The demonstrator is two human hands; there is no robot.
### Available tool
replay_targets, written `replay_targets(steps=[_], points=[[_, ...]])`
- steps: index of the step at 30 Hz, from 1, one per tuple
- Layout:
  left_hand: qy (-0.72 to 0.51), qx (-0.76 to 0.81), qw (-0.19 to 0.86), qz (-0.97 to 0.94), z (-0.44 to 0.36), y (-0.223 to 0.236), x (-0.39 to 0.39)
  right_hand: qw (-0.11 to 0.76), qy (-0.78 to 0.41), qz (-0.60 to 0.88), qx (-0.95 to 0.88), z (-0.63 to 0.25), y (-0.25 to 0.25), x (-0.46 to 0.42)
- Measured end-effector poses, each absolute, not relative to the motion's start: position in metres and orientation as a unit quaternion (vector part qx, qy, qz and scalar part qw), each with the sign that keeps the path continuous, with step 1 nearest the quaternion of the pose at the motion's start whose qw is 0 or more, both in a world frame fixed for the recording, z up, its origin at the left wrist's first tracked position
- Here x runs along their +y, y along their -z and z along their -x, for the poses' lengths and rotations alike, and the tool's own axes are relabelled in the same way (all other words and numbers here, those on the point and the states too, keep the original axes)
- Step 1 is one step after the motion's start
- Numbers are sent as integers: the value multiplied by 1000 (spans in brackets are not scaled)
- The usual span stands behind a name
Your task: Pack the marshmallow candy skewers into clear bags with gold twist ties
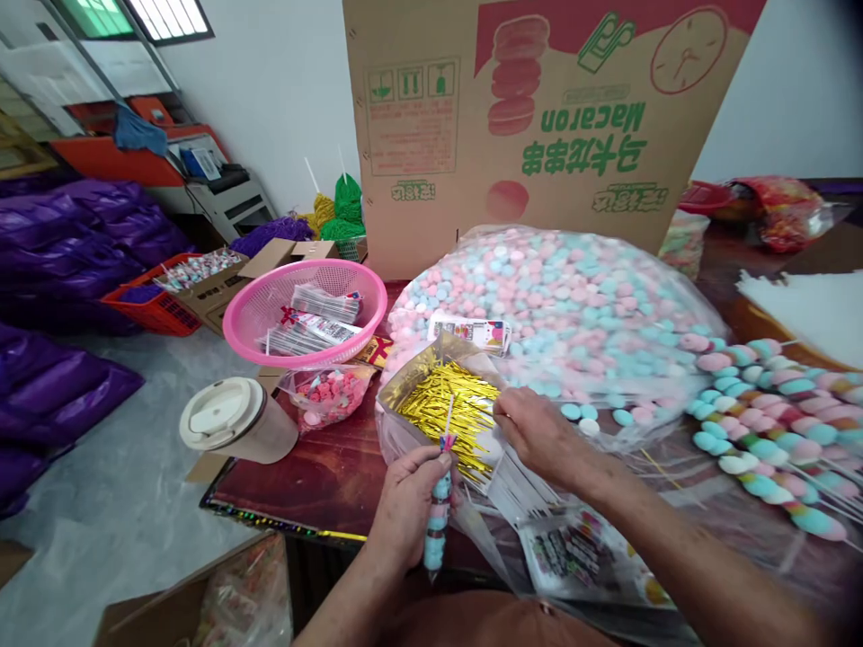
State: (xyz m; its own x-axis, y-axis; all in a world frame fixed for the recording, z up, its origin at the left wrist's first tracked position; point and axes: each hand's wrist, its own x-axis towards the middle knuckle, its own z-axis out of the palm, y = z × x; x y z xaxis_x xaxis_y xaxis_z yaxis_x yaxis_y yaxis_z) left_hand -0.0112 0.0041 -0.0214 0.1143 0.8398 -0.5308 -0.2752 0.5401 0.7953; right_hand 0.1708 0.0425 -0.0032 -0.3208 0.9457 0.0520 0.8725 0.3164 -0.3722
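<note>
- Candy skewer (437, 526): pale blue and pink pieces in a clear wrapper, pinched at the neck by the left hand (405, 494); nearly upright, candy end down, white stick pointing up.
- Gold ties (435, 395): thin, shiny strips heaped loosely in an open box just beyond the skewer, the right hand (539, 431) at the heap's right edge.

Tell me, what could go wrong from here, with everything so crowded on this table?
The left hand pinches the wrapped candy stick near its gathered top; if that grip loosened, the wrapper might open.

The gold strips lie loose in an open box, so a bump from the right hand beside it could spill some.

The lidded cup stands near the table's edge and might get knocked off.
</note>
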Motion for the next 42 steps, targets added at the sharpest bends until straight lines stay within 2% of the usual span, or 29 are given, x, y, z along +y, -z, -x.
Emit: replay_targets(steps=[4,8,10,15,21,23,28,30,33,35,39,42], points=[[-382,524,709,-278,-14,17,7,250,-366,528,-724,-169,-6,0],[-356,515,720,-300,-38,17,-1,352,-395,560,-637,-162,8,-21],[-337,502,734,-309,-45,19,-7,377,-409,569,-606,-165,16,-23],[-324,485,729,-358,-45,22,-19,372,-451,557,-590,-178,22,-29],[-305,450,748,-381,-39,21,-28,358,-360,596,-622,-178,25,-42],[-322,435,765,-349,-41,24,-30,375,-374,617,-582,-178,27,-46],[-305,372,842,-243,-47,23,-28,379,-404,497,-668,-193,9,-49],[-291,335,871,-210,-49,18,-26,360,-434,446,-695,-201,-2,-48],[-278,289,891,-213,-49,12,-22,324,-557,393,-656,-208,-10,-45],[-284,289,887,-221,-49,9,-20,330,-588,395,-624,-208,-8,-41],[-320,320,863,-222,-53,8,-16,376,-510,461,-621,-202,-1,-36],[-334,357,847,-211,-58,8,-14,369,-448,506,-638,-201,-3,-36]])
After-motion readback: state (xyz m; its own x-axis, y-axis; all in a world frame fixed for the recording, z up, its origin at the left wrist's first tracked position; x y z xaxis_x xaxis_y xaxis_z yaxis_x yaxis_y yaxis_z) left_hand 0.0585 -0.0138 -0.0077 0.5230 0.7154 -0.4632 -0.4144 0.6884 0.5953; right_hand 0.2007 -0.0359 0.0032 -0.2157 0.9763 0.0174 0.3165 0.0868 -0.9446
